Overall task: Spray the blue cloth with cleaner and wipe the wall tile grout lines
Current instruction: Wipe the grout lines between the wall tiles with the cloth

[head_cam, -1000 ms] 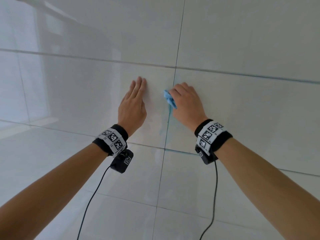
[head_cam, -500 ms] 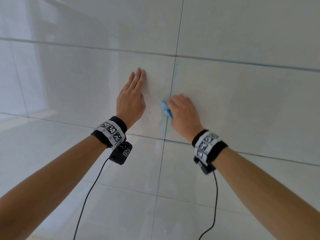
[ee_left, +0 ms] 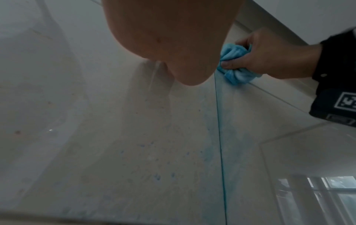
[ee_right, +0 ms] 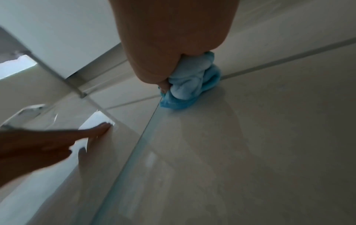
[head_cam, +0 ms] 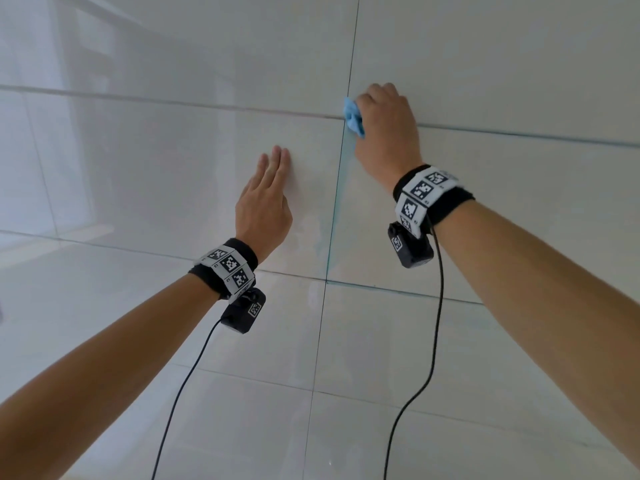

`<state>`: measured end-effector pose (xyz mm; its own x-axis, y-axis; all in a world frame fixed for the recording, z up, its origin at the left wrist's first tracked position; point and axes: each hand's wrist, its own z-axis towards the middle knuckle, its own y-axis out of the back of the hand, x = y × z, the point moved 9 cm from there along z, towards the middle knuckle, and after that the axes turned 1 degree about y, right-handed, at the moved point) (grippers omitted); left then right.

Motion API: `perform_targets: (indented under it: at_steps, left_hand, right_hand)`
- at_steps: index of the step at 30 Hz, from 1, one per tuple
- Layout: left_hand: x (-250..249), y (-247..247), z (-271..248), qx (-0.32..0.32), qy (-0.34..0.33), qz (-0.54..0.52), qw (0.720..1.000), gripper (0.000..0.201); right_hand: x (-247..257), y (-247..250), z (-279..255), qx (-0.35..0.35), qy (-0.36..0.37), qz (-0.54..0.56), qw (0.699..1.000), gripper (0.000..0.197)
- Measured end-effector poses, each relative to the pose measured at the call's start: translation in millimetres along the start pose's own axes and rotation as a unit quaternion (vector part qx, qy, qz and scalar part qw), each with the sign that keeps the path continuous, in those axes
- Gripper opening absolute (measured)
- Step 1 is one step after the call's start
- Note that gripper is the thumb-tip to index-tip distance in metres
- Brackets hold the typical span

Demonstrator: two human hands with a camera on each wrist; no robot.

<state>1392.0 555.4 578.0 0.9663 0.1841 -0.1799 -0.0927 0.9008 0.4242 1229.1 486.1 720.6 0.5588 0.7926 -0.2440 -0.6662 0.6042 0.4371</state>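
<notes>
Wipe step: your right hand (head_cam: 386,128) fingers clench bunched blue microfibre cloth (head_cam: 354,118) at grout-line crossing (head_cam: 341,118). Left hand (head_cam: 265,206) flat, fingers released, bracing glossy white wall tile (head_cam: 173,174). Next, likely: run cloth along horizontal line, firm pressure.

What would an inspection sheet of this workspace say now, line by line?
Surface: glossy white wall tiles, blue smears along the vertical grout line.
Job's things: bunched blue cloth at the grout crossing; no sprayer seen.
Clutter: nothing seen.
Grippers: right hand grips the cloth; left hand rests flat on the tile, fingers straight.
Cables: a black cable hangs from each wrist camera.
Surroundings: window reflection in tiles.
</notes>
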Motion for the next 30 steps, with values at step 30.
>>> perform_targets:
  at_steps: [30]
  left_hand:
    - [9.8, -5.2, -4.5, -0.015, -0.040, -0.011, 0.999, 0.078]
  right_hand:
    - [49.1, -67.6, -92.1, -0.057, 0.117, 0.072, 0.989, 0.024]
